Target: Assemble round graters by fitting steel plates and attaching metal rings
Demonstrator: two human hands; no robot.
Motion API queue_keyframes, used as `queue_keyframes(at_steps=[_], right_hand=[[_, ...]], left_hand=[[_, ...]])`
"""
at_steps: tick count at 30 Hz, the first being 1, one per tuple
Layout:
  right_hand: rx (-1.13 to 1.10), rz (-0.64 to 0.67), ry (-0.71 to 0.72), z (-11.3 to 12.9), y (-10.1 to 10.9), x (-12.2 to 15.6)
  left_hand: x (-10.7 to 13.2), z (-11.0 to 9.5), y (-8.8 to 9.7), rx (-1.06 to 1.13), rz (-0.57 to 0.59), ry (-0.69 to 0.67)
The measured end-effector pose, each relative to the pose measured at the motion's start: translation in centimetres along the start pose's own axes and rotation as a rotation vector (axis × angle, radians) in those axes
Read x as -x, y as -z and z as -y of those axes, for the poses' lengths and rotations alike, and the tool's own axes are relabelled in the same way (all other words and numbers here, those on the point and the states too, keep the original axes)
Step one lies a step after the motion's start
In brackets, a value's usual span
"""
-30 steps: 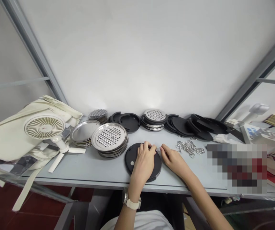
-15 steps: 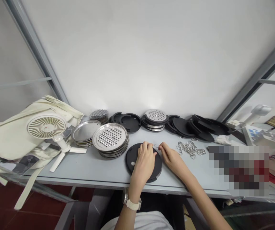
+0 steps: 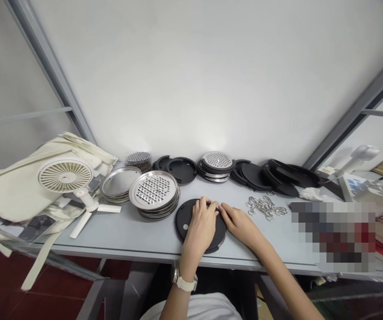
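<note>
A flat black round disc [image 3: 185,222] lies on the grey table [image 3: 128,242] in front of me. My left hand [image 3: 200,226] rests across it, with the fingers curled over its far edge. My right hand [image 3: 240,224] comes in from the right, and its fingertips press against the disc's rim, touching the left fingertips. Whatever lies between those fingertips is hidden. Beside the disc, on the left, stands a stack of perforated steel grater plates [image 3: 154,191]. A tangle of small metal chain links [image 3: 265,208] lies to the right, out of reach of my fingertips.
Along the wall stand plain steel plates [image 3: 120,182], more grater plates [image 3: 216,161] and several black discs [image 3: 182,171]. A white fan [image 3: 65,175] sits on a cream cloth bag [image 3: 14,191] at the left. A pixelated patch [image 3: 333,235] covers the table's right end.
My two hands have closed together at the disc's far right rim. The small metal piece visible between them earlier is now out of sight.
</note>
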State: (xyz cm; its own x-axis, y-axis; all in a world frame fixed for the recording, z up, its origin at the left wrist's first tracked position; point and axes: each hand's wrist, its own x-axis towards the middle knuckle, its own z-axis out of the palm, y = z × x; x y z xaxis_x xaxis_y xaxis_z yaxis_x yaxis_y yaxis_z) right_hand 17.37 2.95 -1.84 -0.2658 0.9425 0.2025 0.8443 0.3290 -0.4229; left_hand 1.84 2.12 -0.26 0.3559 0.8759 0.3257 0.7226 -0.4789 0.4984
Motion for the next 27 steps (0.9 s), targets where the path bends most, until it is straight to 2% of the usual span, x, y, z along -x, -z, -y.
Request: queue_keyframes(at_steps=[16,27], right_hand=[[0.066,-0.029,-0.034,0.11,-0.09,0.13],[-0.032,-0.007,0.043,0.11,0.44,0.23]], left_hand=[[0.04,-0.06,0.04,-0.022,0.007,-0.002],[0.04,0.01,-0.10,-0.044,0.014,0.001]])
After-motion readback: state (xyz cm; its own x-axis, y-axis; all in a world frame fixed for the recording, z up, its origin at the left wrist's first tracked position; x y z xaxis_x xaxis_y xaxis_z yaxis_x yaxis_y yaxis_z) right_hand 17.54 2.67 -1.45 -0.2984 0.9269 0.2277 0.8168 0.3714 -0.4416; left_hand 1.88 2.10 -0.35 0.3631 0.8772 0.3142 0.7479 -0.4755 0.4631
